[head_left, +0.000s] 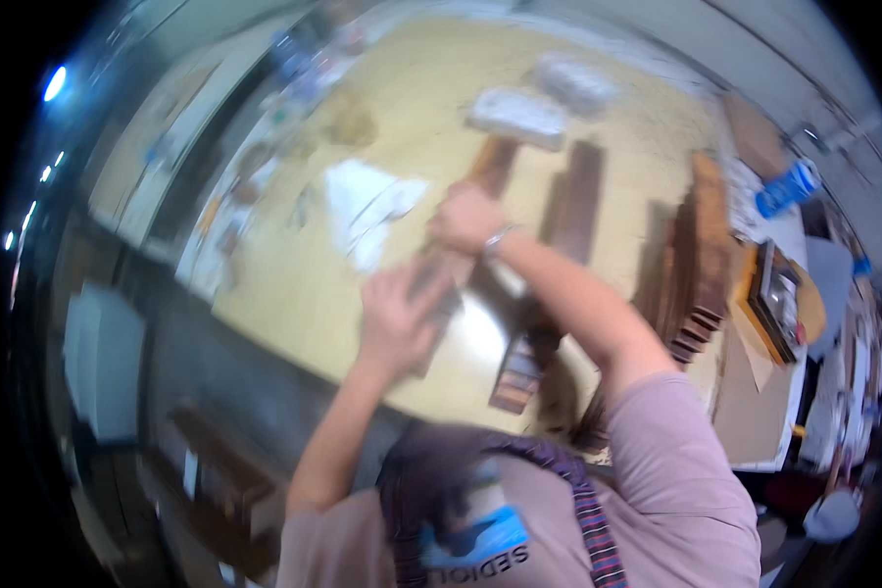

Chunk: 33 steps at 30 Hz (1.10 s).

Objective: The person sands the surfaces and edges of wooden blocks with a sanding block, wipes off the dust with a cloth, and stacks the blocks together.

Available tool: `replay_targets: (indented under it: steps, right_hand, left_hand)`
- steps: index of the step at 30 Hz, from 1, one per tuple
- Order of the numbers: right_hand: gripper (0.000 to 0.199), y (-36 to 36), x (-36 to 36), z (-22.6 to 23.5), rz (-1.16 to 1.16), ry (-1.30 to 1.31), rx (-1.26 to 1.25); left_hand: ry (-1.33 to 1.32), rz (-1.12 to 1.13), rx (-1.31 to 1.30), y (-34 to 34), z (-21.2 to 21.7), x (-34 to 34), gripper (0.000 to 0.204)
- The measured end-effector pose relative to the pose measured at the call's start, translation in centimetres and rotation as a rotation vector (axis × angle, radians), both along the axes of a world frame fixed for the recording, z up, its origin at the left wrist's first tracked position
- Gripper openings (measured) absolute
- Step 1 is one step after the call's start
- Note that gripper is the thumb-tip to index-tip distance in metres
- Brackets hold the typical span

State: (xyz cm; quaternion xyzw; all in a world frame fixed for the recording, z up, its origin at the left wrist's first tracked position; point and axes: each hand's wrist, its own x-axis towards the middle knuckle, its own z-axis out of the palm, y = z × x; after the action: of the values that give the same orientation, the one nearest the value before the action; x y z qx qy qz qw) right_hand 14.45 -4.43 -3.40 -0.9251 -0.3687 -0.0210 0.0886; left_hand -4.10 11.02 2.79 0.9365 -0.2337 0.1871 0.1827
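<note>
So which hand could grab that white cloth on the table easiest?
Probably the left. The left hand presses the near end of the dark wooden plank, just below the white cloth. The right hand lies farther up the plank, on the cloth's right.

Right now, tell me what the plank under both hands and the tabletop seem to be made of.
The plank looks like dark brown wood, perhaps stained or oiled; blur hides any grain. The left hand and right hand rest on it. The tabletop looks like pale, matte board, possibly plywood or particleboard: light tan, even, with a bright glare patch near the hands.

Hands (431, 274) on plank (461, 245) on table (294, 294), stacked planks (701, 255) right.
</note>
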Motion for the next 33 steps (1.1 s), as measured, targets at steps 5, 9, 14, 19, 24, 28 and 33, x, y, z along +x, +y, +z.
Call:
replay_targets:
  steps: [5, 9, 14, 19, 24, 28, 33]
  right_hand:
    - [0.019, 3.2, 1.8, -4.6, -0.313, 0.063, 0.229]
    - [0.023, 10.7, -2.0, -2.2, 0.016, 0.043, 0.158]
    - [0.033, 10.5, 1.1, -1.5, 0.028, -0.052, 0.014]
    - [0.071, 9.3, 1.2, 2.2, 0.081, 0.304, -0.169]
    - [0.073, 7.7, 3.4, -2.7, -0.016, -0.081, 0.023]
    - [0.074, 7.8, 0.1, -0.6, -0.014, 0.065, 0.035]
    - [0.069, 5.8, -1.7, 2.3, -0.027, 0.083, 0.011]
  left_hand:
    - [0.145, 0.167, -0.305, 8.5, -8.7, 0.3, 0.058]
    - [-0.181, 0.223, -0.041, 11.2, -2.7, -5.5, 0.072]
    - [0.025, -0.134, 0.082, 12.3, -5.3, -2.7, 0.071]
    - [-0.004, -0.056, 0.083, 11.7, -3.2, -2.2, 0.065]
    - [-0.009, -0.266, 0.002, 8.9, -2.1, -0.7, 0.062]
    - [0.022, -0.188, 0.019, 10.3, -2.3, -1.2, 0.069]
    - [-0.041, -0.409, -0.042, 12.7, -5.9, 0.3, 0.071]
